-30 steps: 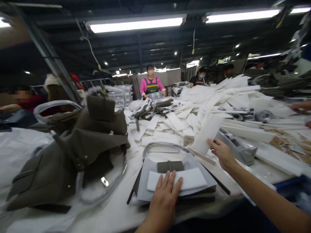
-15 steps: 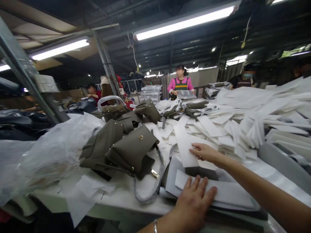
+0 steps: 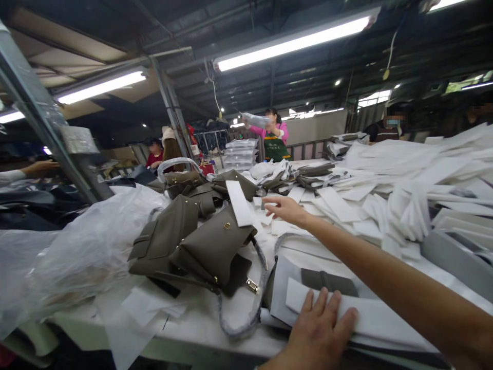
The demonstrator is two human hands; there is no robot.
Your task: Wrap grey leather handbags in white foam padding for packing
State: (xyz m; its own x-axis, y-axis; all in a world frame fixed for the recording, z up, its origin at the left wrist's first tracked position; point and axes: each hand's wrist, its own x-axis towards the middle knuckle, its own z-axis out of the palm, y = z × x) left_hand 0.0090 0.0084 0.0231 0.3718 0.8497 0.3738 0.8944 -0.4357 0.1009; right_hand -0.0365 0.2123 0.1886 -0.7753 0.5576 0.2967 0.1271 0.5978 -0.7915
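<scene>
My left hand lies flat, fingers spread, on a white foam strip. That strip rests over grey sheeting and a dark olive handbag at the table's front edge. My right hand is stretched out over the table with its fingers extended and holds nothing. Just left of it, a white foam piece leans across the olive bags. Closest to that piece is an olive handbag with gold hardware and a plastic-wrapped handle.
Clear plastic wrapping is heaped at the left, beside a metal post. Many white foam sheets pile up at the back right. Across the table, a person in a green apron lifts a plastic-wrapped package.
My right hand has moved left and away from me. The foam piece beside it now lies on the olive bags, apart from my fingers. My left hand stays on the strip.
</scene>
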